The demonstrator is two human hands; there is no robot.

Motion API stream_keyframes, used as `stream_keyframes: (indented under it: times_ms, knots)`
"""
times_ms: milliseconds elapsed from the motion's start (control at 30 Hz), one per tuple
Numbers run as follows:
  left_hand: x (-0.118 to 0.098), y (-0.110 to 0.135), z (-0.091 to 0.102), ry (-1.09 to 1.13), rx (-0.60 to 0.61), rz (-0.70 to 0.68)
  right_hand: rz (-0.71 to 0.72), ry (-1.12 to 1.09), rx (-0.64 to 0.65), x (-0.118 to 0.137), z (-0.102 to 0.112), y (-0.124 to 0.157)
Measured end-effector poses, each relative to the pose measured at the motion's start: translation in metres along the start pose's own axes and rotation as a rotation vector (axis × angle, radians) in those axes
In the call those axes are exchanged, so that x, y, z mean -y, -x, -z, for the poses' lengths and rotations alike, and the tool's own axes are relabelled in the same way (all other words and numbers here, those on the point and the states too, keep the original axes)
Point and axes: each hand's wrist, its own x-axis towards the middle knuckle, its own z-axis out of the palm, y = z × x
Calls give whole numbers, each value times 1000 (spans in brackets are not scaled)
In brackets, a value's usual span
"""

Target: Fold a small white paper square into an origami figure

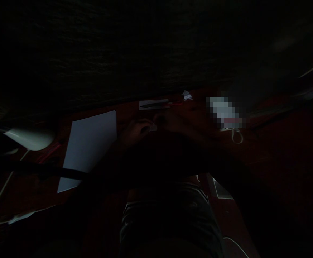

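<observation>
The view is very dark. My left hand (135, 131) is over the desk with its fingers bent round a small pale piece, perhaps paper (153, 128), which shows at the fingertips. Close by on the right, my right hand (169, 120) has its fingers drawn together at the upper side of that piece. What lies between the right fingertips is too dark to make out. Just beyond both hands lies a cutter-like tool with a dark blade and a red handle (154, 105), on a small white sheet (145, 103).
A large white sheet (92, 143) lies left of my hands. Farther left are a white lamp-like object (35, 139) with a pale cable and a red item (49, 153). A folded paper piece (187, 95) sits at the back. A blurred-out white object (223, 111) with a cord loop is right.
</observation>
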Motion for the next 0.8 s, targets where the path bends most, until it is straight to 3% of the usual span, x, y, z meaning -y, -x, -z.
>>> stream_keyframes:
  times_ms: [267,800]
  knots:
    - [-2,0,1,-23,4,15,70,-1,2,6,-3,3]
    - [-2,-1,0,13,3,35,-71,156,71,27,11,5]
